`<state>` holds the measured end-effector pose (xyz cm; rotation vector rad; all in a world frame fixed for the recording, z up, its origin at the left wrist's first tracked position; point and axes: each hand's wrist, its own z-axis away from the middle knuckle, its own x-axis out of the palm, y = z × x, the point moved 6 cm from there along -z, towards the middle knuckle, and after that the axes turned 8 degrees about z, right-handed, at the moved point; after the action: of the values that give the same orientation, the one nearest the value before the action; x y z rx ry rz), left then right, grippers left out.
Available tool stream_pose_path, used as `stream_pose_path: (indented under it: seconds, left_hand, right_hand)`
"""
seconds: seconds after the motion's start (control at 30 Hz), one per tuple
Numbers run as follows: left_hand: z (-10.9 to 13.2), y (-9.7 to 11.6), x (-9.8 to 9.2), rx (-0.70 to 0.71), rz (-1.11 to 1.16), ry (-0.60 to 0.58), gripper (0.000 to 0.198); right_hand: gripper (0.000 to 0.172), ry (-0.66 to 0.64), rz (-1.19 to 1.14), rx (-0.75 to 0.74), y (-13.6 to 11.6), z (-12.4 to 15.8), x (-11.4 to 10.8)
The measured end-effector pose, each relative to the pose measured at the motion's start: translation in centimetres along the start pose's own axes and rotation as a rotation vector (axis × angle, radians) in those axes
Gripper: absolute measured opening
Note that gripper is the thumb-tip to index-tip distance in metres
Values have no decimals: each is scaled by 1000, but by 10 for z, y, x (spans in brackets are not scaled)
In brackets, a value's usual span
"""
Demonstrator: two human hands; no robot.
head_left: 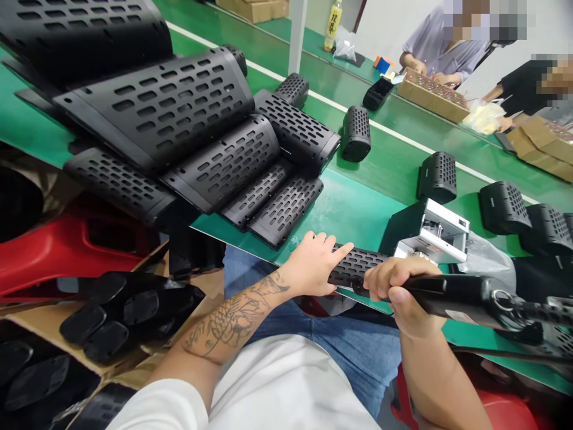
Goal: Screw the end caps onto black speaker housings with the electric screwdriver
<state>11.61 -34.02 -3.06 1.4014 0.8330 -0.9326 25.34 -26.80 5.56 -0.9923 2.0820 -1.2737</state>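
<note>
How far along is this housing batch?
Looks done, perhaps: perforated black housings piled on the green belt. In hand: one housing under the left hand, the right hand holding a black handheld tool at it. Left: black oval pieces in a cardboard box, and more housings along the belt.

Floor-side view live | green assembly-line belt (394,140) sweeping across the shot, white stripe (358,107) along its length | white post (296,36) rising beside it | pale wall (394,24) behind | cardboard cartons (250,9) stacked at the far edge | red plastic stool (67,251) low left | light even, probably overhead
</note>
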Motion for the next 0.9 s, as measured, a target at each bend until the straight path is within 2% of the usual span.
stream_pose_path:
  seconds: [0.1,0.27,0.4,0.6,0.7,0.77,0.9]
  left_hand:
    - [0,0,-1,0,-2,3,100]
    - [-2,1,0,2,-13,-7,105]
    - [-2,1,1,1,-19,-13,102]
    - [-1,-1,0,7,-17,2,99]
    - [0,-3,1,11,-19,20,97]
    - [-1,-4,3,16,-28,29,97]
    - [-4,-2,7,17,-38,30,99]
  right_hand:
    - [11,-31,17,-30,3,1,1]
    - [13,-159,11,-127,7,6,3]
    - [14,-207,6,-118,16,7,1]
    - [13,-130,8,-43,17,10,5]
    - [10,-10,-1,-46,-2,9,-9]
    - [11,157,22,-101,-19,6,-37]
    - [15,712,356,-135,-34,4,-122]
